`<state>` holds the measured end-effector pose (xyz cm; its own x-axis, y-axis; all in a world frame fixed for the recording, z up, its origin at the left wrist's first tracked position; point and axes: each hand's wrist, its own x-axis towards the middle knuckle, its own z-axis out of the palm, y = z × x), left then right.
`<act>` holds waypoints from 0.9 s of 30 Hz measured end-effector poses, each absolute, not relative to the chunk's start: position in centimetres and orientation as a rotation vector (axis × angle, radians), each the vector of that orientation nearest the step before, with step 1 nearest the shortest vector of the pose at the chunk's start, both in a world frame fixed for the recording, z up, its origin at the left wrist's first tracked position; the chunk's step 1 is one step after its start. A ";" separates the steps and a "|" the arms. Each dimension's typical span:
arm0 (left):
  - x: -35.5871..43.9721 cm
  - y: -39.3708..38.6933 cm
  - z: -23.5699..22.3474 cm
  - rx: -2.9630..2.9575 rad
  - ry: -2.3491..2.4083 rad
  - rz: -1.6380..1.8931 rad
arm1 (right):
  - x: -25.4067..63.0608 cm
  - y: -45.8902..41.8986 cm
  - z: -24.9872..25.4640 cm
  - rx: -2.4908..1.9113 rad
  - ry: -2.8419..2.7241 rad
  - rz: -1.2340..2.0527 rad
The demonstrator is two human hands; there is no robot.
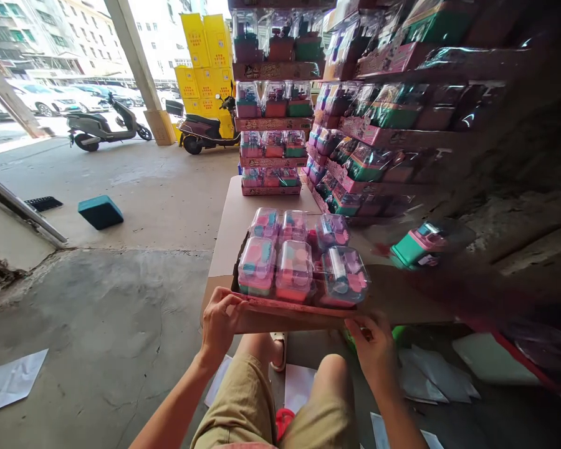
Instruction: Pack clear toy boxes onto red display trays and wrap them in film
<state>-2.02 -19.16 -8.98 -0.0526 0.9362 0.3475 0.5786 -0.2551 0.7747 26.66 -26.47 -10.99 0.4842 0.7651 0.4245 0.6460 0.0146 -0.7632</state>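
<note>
A pink-edged cardboard display tray [299,307] lies on the table before me, holding several clear-lidded plastic toy boxes [257,265] in two rows. My left hand [220,321] grips the tray's front left corner, fingers bent over the rim. At the front right, my right hand [373,343] pinches the same rim between thumb and fingers. Inside the clear lids are pink, teal and purple pieces, too small to name. Apart from the tray, on the right, a green and pink box [414,248] sits near a blurred dark red shape.
Stacked trays of wrapped toy boxes [273,125] rise at the table's [236,215] far end, with more stacks [383,125] to the right. Two scooters [107,125], yellow cartons [203,81] and a dark teal block [100,212] stand on the left floor. White sheets [14,380] lie around.
</note>
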 end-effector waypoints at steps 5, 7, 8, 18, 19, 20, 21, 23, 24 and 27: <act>-2.0 -18.5 -9.5 1.861 1.570 1.268 | 26.5 -26.1 -11.6 -1.592 -1.276 0.032; -2.3 -18.1 -9.7 1.872 1.543 1.230 | 26.5 -25.9 -11.5 -1.567 -1.303 0.053; -2.4 -18.0 -9.7 1.881 1.530 1.212 | 26.5 -25.9 -11.5 -1.562 -1.312 0.057; -2.7 -17.3 -10.1 1.945 1.465 1.164 | 27.7 -25.3 -12.0 -1.583 -1.355 0.127; -2.7 -17.3 -10.2 1.957 1.452 1.160 | 27.8 -25.3 -11.9 -1.584 -1.362 0.142; -2.8 -17.2 -10.2 1.969 1.438 1.158 | 27.8 -25.3 -11.9 -1.582 -1.369 0.157; -2.9 -17.2 -10.3 1.983 1.425 1.154 | 27.9 -25.3 -11.8 -1.581 -1.375 0.169; -3.0 -17.1 -10.4 2.010 1.415 1.150 | 27.9 -25.4 -11.7 -1.578 -1.392 0.174; -3.0 -17.0 -10.5 2.025 1.416 1.150 | 27.9 -25.4 -11.7 -1.578 -1.402 0.161; -2.8 -16.9 -10.7 2.069 1.443 1.170 | 27.9 -25.3 -11.8 -1.568 -1.442 0.072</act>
